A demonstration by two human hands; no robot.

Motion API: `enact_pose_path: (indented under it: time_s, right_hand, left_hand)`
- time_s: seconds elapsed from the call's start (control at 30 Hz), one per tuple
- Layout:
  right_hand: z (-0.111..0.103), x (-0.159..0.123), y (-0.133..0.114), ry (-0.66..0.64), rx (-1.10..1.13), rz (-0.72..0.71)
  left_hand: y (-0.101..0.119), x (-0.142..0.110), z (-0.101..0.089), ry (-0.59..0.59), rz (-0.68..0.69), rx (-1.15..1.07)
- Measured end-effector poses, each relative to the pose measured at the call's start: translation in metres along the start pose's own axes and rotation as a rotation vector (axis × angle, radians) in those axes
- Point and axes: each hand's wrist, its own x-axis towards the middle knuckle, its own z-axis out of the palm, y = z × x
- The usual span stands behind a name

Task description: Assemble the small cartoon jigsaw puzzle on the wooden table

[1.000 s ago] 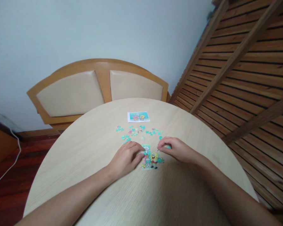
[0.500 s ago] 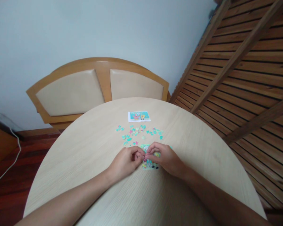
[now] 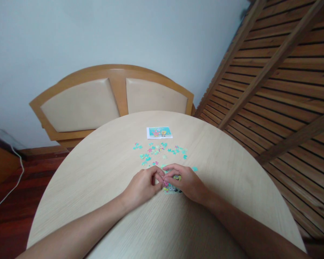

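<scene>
A partly assembled jigsaw puzzle (image 3: 173, 189) with cartoon figures on a teal ground lies flat near the table's front. Over its left edge, my left hand (image 3: 145, 182) is closed, thumb and fingers pinched together. From the other side my right hand (image 3: 187, 181) reaches across the puzzle, also closed in a pinch, its fingertips meeting those of the left. Whatever sits between the fingertips is too small and covered to make out. The right hand hides much of the puzzle's middle and upper part. Just beyond the hands are several loose puzzle pieces (image 3: 148, 157).
A picture card (image 3: 159, 132) with two cartoon figures lies behind the loose pieces. One teal piece (image 3: 194, 169) rests right of my right hand. The round wooden table (image 3: 97, 201) faces a padded bench back (image 3: 81, 104); a slatted wooden panel (image 3: 286, 79) stands at right.
My right hand has shifted slightly left over the puzzle, covering more of its upper part. The left hand stays nearly in place, and the fingertips remain together.
</scene>
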Motion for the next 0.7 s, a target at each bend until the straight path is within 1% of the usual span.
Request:
enact_pose_path:
  time_s: [0.07, 0.13, 0.2, 0.27, 0.4, 0.53, 0.6, 0.7]
  right_hand:
    - [0.000, 0.000, 0.000, 0.011, -0.030, -0.010]
    - [-0.001, 0.000, -0.001, 0.014, -0.052, -0.017]
    - [-0.002, 0.000, -0.003, 0.009, -0.062, -0.026]
    - [-0.002, -0.001, -0.004, 0.006, -0.071, -0.031]
    - [-0.002, -0.001, -0.005, 0.009, -0.095, -0.038]
    - [-0.002, -0.001, -0.003, 0.001, -0.119, -0.069]
    - [-0.002, 0.000, -0.002, 0.001, -0.164, -0.112]
    - [-0.003, 0.000, -0.001, 0.000, -0.299, -0.210]
  left_hand:
    - [0.003, -0.001, -0.005, 0.034, 0.027, 0.116]
    - [0.004, -0.002, -0.008, 0.085, 0.086, 0.209]
    - [0.003, -0.003, -0.008, 0.124, 0.159, 0.253]
    - [0.000, -0.004, -0.005, 0.141, 0.202, 0.274]
    - [-0.007, -0.004, 0.002, 0.125, 0.175, 0.322]
    - [-0.007, -0.003, 0.003, 0.081, 0.135, 0.370]
    - [-0.006, -0.004, 0.001, 0.055, 0.118, 0.391]
    - [-0.002, -0.004, -0.001, 0.026, 0.097, 0.414]
